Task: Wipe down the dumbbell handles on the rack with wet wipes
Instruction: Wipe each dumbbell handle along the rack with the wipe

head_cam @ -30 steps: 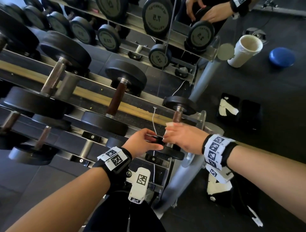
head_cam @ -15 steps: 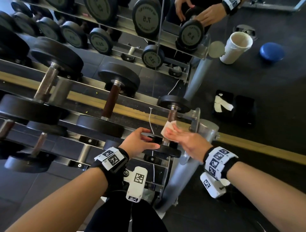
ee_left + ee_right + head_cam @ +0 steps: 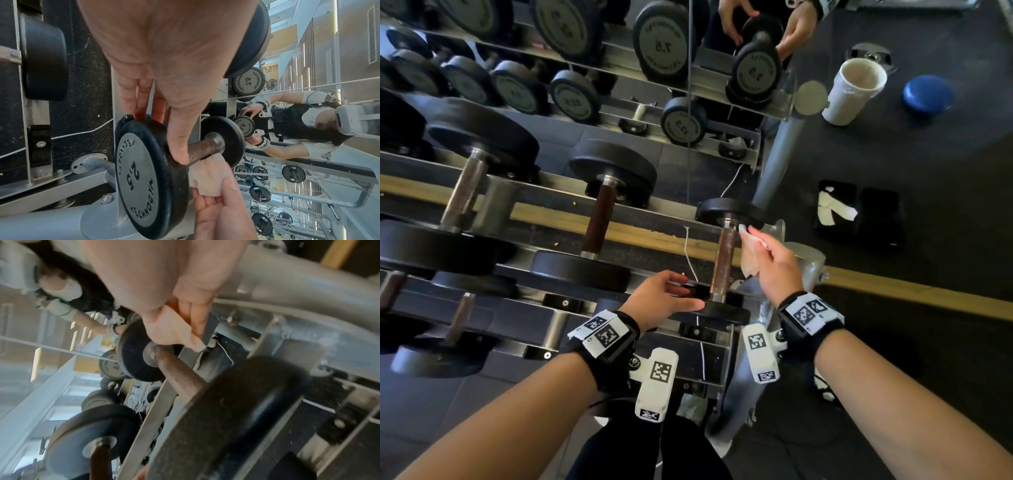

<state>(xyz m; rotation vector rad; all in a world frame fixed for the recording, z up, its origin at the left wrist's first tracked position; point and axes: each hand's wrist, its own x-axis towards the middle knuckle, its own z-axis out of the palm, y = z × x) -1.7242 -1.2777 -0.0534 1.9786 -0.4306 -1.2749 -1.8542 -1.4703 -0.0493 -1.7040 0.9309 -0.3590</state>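
The right hand (image 3: 777, 269), pinching the wipe (image 3: 750, 255), had slid up beside the handle (image 3: 723, 260); the left hand (image 3: 657, 299) still gripped the 2.5 plate (image 3: 729, 313).

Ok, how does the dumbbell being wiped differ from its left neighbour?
The end dumbbell has smaller heads than the neighbour. Its handle looks rusty, speckled; the neighbour's smoother, darker brown. The left hand grips its near head, the right hand holds a wipe at its handle; the neighbour is untouched. Both share one rack tier.
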